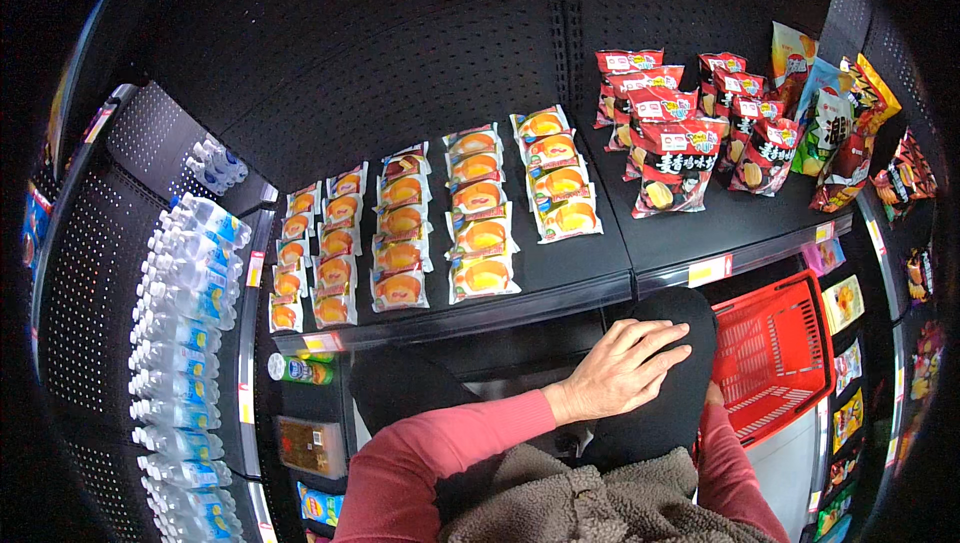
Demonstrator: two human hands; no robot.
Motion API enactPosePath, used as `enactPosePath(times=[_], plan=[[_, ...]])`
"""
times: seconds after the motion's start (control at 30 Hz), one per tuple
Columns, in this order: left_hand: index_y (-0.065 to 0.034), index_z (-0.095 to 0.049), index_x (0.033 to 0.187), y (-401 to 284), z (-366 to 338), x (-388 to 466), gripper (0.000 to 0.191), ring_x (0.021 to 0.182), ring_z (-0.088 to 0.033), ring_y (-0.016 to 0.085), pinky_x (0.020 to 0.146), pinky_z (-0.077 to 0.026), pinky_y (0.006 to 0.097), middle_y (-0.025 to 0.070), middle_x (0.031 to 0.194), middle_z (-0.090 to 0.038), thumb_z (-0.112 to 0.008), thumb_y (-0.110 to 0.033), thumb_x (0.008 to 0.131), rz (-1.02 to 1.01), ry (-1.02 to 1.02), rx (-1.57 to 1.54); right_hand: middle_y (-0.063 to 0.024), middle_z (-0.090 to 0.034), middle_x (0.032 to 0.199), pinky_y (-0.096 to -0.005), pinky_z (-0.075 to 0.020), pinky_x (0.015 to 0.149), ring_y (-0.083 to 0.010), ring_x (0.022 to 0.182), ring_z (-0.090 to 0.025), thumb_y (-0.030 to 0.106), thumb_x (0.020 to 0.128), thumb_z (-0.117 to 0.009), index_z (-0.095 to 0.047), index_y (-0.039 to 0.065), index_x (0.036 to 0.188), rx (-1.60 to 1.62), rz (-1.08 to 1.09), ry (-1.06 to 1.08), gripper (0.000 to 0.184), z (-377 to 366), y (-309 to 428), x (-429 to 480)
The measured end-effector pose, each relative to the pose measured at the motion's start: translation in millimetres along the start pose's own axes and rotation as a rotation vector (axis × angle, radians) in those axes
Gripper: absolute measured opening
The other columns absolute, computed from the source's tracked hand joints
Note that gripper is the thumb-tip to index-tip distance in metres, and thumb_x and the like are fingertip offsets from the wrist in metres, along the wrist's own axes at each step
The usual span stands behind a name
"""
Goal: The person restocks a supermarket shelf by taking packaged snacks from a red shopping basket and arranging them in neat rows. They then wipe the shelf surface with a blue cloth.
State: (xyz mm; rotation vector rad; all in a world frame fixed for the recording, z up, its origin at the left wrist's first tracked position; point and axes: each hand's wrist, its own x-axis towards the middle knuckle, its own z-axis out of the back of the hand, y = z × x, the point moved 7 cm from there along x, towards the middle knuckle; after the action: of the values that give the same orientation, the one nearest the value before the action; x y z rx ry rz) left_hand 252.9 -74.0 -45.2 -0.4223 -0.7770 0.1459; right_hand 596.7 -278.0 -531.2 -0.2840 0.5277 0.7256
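Note:
My left hand [626, 370] lies palm down across my bent right knee [679, 318], its fingers a little apart and holding no object. My right hand [715, 395] hangs at my right side by a red plastic shopping basket [829, 340]. Only a small part of that hand shows, the knee hiding the rest, so whether it grips the basket cannot be seen. The basket is tilted and has slotted walls. Before my knees runs a black shelf [577, 265] with rows of packaged bread rolls [484, 275] on its left part. Red snack bags [677, 168] stand on its right part.
Many clear water bottles [191, 348] line the shelving at left. Other colourful snack bags [829, 122] stand at the far right. Lower down are a green canister [300, 369], a flat brown package [311, 445] and small packets [847, 423]. The shelf's front edge [480, 321] crosses near my knees.

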Motion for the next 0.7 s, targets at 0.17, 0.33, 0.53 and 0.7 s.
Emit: enactPosePath(times=[0.17,0.33,0.53,0.7], plan=[[-0.0100,-0.063,0.135,-1.4,2.0,-0.7,0.053,0.128,-0.055,0.029,0.103,-0.046,0.0446,0.0086,0.149,-0.054,-0.074,-0.013,0.083,0.002,-0.003,-0.013,-0.0234,-0.073,0.109,-0.0521,-0.0589,0.085,-0.0400,0.098,-0.072,0.025,0.094,-0.063,-0.065,0.000,0.120,0.003,-0.027,-0.046,0.037,11.4,-7.6,-7.9],[-0.0082,-0.063,0.134,-2.2,4.5,-1.8,0.053,0.127,-0.055,0.030,0.104,-0.046,0.0452,0.0097,0.148,-0.054,-0.074,-0.012,0.083,-0.004,-0.009,-0.017,-0.0211,-0.075,0.103,-0.0506,-0.0599,0.082,-0.0377,0.092,-0.075,0.026,0.092,-0.067,-0.070,0.000,0.113,0.172,-0.099,-0.162,0.033,66.8,-26.6,-32.6],[-0.0066,-0.063,0.130,-2.1,9.5,-1.8,0.048,0.124,-0.056,0.032,0.103,-0.047,0.0454,0.0114,0.144,-0.056,-0.074,-0.010,0.083,0.010,0.001,-0.048,-0.0031,-0.073,0.093,-0.0267,-0.0512,0.061,-0.0117,0.077,-0.069,0.042,0.095,-0.072,-0.070,0.008,0.105,1.318,0.376,-0.185,0.035,198.6,-6.3,-95.0],[-0.0046,-0.064,0.123,4.7,26.0,2.3,0.036,0.115,-0.061,0.036,0.096,-0.053,0.0453,0.0144,0.132,-0.061,-0.070,-0.008,0.088,0.103,-0.046,-0.206,0.0012,-0.070,0.111,-0.0224,-0.0501,0.069,-0.0081,0.093,-0.068,0.036,0.106,-0.061,-0.063,0.013,0.126,2.044,0.504,-0.060,0.031,318.7,45.5,-157.1]])
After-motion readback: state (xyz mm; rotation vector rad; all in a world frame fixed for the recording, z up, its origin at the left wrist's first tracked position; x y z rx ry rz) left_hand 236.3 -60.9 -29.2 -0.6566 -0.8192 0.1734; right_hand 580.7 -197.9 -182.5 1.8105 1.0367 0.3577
